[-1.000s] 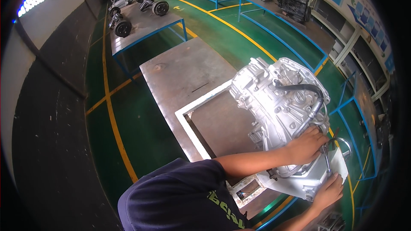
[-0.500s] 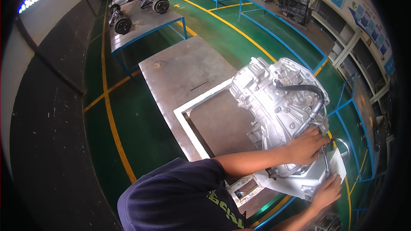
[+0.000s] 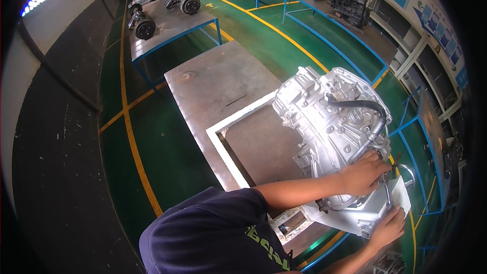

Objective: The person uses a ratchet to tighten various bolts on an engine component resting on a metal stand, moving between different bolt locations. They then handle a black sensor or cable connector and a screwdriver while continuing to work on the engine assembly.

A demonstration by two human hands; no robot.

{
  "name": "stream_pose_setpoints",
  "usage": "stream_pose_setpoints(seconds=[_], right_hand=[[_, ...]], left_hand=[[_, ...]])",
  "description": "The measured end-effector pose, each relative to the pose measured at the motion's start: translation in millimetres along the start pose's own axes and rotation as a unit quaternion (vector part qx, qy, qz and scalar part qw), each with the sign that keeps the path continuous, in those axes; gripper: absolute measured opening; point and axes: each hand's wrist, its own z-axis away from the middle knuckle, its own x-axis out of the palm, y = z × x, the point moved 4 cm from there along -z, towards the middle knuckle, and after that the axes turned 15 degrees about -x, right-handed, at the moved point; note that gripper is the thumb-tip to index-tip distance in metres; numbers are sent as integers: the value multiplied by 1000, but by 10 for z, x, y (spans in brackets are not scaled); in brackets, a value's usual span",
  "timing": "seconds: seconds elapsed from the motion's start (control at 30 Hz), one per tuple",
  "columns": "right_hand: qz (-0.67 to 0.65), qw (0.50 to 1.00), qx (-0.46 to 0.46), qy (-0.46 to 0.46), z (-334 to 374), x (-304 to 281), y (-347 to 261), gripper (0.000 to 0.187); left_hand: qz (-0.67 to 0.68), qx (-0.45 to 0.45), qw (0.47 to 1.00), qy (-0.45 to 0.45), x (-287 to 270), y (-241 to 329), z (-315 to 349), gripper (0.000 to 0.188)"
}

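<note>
Noting two bare hands at the lower edge of the silver gearbox casing, which sits at the right side of the steel-topped bench. Left hand: fingers bent over by the upper end of a slim chrome wrench; grip or mere contact, cannot tell. Right hand: thumb and fingertips closed on the wrench's lower end. Black hose arches over the casing, above the left hand.

Judgement on method: keep left-hand pressure at the head so it stays square, and pull evenly from the far end for leverage. Likely faults: head slipping off, or knuckles striking the pale plate beside the wrench.
</note>
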Motion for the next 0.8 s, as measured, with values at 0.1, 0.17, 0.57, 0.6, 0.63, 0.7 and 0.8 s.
stream_pose_setpoints(seconds=[0.1,0.17,0.57,0.6,0.63,0.7,0.8], right_hand=[[-7,1000,4,-7,-6,-11,-8,44],[-16,1000,8,-11,-6,-11,-8,44],[-29,1000,0,-3,-10,-14,3,44],[-30,1000,-1,-3,-8,-14,1,44],[-30,1000,-4,-1,-11,-4,2,44],[-33,999,-10,2,-15,13,5,44],[-32,999,-12,12,8,-16,-4,45]], left_hand=[[-9,2,1000,-13,10,-17,9,58],[-8,-2,1000,-18,14,-27,5,58],[-8,0,1000,-3,13,-23,7,48],[-17,-2,1000,-10,16,-30,10,53],[-18,-2,1000,-8,20,-42,10,53],[-7,-13,1000,-14,53,-71,11,53],[1,0,1000,-13,50,-56,10,54]])
